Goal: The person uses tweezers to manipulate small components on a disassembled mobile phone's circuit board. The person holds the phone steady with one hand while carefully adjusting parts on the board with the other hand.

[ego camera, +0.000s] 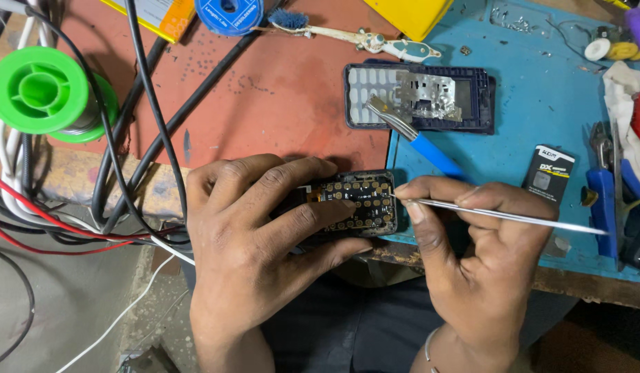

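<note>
The left hand (pixel 265 242), at lower centre of the frame, has its fingers clenched round a small dark phone circuit board with gold keypad contacts (pixel 354 202), held over the near edge of the bench (pixel 278 90). The right hand (pixel 472 255), lower right, pinches thin steel tweezers (pixel 500 215), their point just beside the board's right edge. A steady grip and light tip pressure would seem wise here. A dark blue phone housing (pixel 420 97) lies at upper centre, and a green solder spool (pixel 47 93) at upper left.

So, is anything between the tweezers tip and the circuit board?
Nothing visible. The tweezers in the right hand point at the right edge of the circuit board, which the left hand holds.
</note>
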